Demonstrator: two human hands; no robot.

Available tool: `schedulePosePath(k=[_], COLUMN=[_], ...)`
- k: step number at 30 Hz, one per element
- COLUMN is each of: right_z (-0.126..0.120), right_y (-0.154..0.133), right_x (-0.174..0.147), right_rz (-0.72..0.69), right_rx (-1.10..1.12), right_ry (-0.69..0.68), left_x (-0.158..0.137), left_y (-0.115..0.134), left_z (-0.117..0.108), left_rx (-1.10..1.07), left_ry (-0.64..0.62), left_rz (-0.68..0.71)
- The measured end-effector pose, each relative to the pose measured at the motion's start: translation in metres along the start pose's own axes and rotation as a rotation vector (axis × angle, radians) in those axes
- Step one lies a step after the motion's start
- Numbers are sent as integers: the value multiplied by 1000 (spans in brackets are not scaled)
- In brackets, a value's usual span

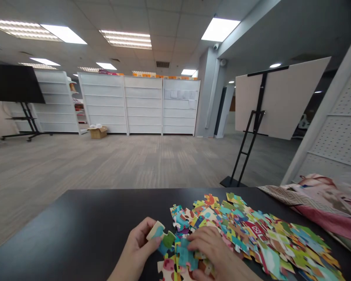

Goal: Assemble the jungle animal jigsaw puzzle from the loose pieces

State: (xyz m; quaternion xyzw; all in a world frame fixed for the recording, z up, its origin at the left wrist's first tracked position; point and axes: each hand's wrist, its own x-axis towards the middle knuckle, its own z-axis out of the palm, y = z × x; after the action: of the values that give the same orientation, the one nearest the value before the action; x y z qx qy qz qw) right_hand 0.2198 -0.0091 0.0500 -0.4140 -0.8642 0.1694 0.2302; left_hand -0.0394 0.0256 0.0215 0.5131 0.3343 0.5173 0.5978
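My left hand is closed, with a jigsaw puzzle piece in cream and light blue pinched between thumb and fingers. A green and blue puzzle piece lies right beside it; whether the hand holds that one too I cannot tell. My right hand curls over the near left edge of the pile, its fingers and thumb around a teal puzzle piece. Below the hands lies a pink and yellow piece. The big loose pile of jigsaw pieces spreads to the right, many overlapping.
The pile lies on a black table. Cloth bags rest at the table's right edge. Beyond the table are a board on a black stand, white shelving, a cardboard box and a black screen.
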Motion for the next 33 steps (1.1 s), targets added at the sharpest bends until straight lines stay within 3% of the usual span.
schedulePosePath(k=[7, 11, 15, 21, 28, 33], right_z=[-3, -4, 3, 14, 17, 14], right_y=[-4, -4, 2, 8, 11, 9], right_x=[1, 2, 1, 0, 0, 0], right_rz=[-36, -43, 93, 289, 304, 284], right_rx=[-13, 1, 125, 310, 406, 349], right_ry=[7, 83, 166, 91, 100, 119], left_x=[2, 3, 1, -3, -2, -2], left_y=[-15, -20, -16, -8, -7, -12], left_z=[-1, -1, 3, 6, 3, 1], left_rx=[-40, -58, -65, -75, -121, -128], left_ry=[43, 78, 74, 93, 75, 95], left_rz=[-21, -42, -91, -199, -217, -227])
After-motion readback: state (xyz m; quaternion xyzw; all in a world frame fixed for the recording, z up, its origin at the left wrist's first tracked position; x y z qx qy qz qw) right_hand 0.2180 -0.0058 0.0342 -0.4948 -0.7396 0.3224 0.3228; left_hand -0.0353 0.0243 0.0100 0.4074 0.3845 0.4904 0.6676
